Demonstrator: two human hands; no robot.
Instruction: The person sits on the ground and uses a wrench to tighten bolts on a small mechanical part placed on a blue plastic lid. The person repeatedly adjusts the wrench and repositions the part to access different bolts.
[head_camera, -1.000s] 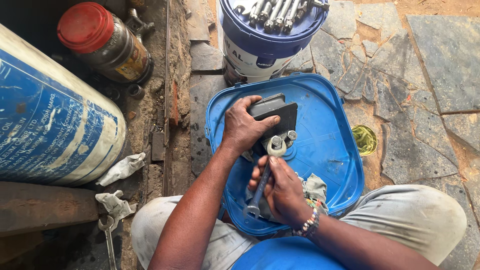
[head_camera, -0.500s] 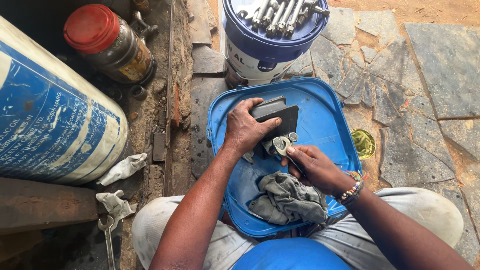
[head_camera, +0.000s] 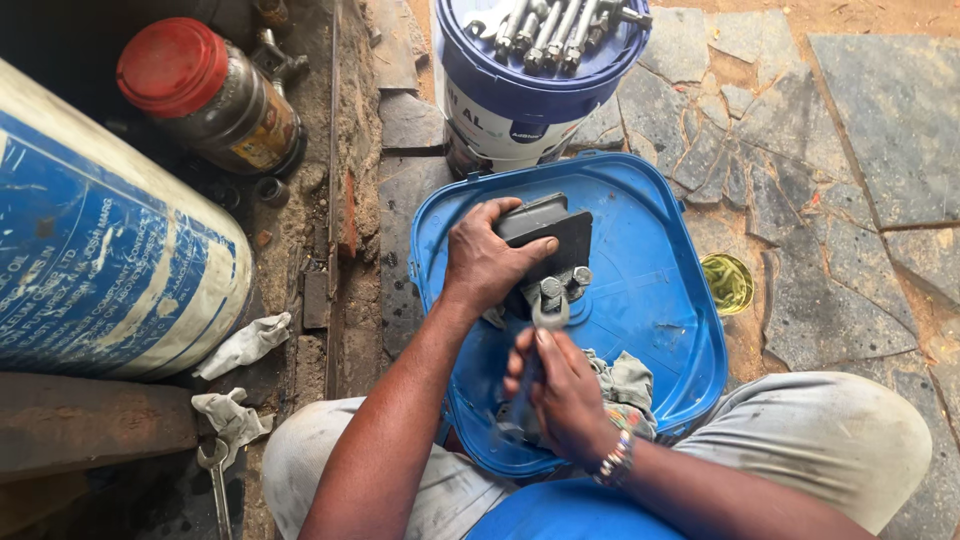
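In the head view, a dark grey metal bracket block (head_camera: 545, 240) is pressed down near the centre of the frame by the left hand (head_camera: 485, 262), whose fingers are wrapped over the block's left edge and top – closed on it, thumb toward the lower right. Two steel bolt heads (head_camera: 563, 285) are seen at the block's lower edge, just beside that thumb. Directly below them, a steel open-ended spanner (head_camera: 535, 345) is held by the right hand (head_camera: 565, 400), fingers clenched round its shank; its open end is set against the left bolt head, and its long axis runs nearly straight down the frame, from the bolts toward the person's lap. The right hand is thus the nearer one to the bolts, with the wrist bent upward and a beaded bracelet (head_camera: 615, 462) worn on it.

Everything rests on a blue plastic drum lid (head_camera: 660, 290) serving as a worktop – a grey rag (head_camera: 625, 385) lies on it, right of the spanner hand. A white-and-blue bucket of long bolts (head_camera: 540, 70) stands at top centre.
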